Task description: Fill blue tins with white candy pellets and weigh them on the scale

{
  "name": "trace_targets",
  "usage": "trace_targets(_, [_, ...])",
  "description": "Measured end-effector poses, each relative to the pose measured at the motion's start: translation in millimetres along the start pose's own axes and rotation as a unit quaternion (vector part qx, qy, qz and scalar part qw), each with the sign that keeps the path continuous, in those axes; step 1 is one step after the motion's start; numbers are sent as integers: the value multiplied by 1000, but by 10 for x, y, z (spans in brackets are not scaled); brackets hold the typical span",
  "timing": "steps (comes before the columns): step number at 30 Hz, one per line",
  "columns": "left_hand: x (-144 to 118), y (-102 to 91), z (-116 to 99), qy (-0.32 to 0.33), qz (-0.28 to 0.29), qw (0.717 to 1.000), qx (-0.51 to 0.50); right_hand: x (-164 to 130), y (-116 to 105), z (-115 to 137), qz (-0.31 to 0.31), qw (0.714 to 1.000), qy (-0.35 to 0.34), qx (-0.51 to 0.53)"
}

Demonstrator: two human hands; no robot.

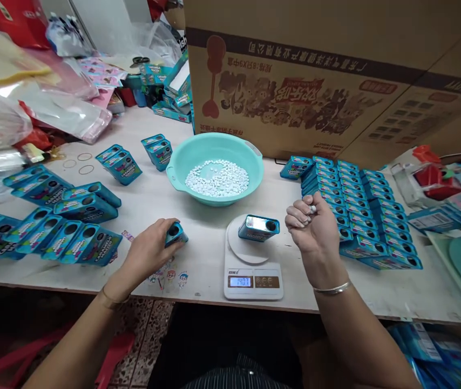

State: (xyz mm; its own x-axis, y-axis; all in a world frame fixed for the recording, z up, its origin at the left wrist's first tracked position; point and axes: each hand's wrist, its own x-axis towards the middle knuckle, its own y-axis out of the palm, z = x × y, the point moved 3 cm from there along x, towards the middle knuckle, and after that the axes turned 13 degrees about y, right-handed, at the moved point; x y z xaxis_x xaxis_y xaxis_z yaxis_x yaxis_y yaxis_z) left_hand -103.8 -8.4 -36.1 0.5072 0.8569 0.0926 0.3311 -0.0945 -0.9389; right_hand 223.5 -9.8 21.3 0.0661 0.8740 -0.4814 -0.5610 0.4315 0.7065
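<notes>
My left hand (149,247) is closed round a small blue candy tin (176,233) with a dark round hole in its top, standing on the table left of the scale. On the white digital scale (253,289) stands another blue tin (258,228), upright, its top hole uncovered; the lit display seems to read 140.7. Just right of that tin, my right hand (314,229) is raised palm up with curled fingers, and small white candies show between them. Behind the scale sits a turquoise basin (216,201) with many white candies (219,178) in it.
Rows of blue tins (352,200) stand at the right, and more tins (64,237) at the left. A large cardboard box (319,70) rises behind the basin. Plastic bags (40,102) and rubber bands (86,169) lie at the back left. The table's front edge is near my body.
</notes>
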Motion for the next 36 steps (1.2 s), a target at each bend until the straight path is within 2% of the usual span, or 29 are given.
trace_targets(6, [73,103,-82,44,-37,998,-4,116,148,-105,-23,993,-89,-80])
trace_targets(9, [92,54,-191,80,-102,991,28,138,167,-151,-29,983,-134,-121])
trace_targets(11, [113,0,-359,110,-161,981,13,142,157,-178,-35,976,-158,-148])
trace_targets(14, [241,16,-739,158,-213,959,-100,143,134,-215,-42,965,-184,-181])
trace_targets(17, [519,199,-1137,201,-201,933,-219,141,128,-242,-44,957,-202,-205])
trace_targets(20, [830,417,-1379,206,-187,927,-251,123,141,-251,-44,949,-219,-221])
trace_targets(24, [1041,531,-1449,175,-189,933,-251,75,145,-277,-26,938,-230,-258])
trace_targets(29, [1029,521,-1470,151,-179,941,-245,7,76,-348,-10,918,-234,-320])
trace_targets(32, [1024,554,-1487,135,-184,942,-245,-30,75,-299,-2,918,-234,-319])
trace_targets(36, [896,492,-1415,148,-228,924,-270,113,295,-78,25,920,-228,-319])
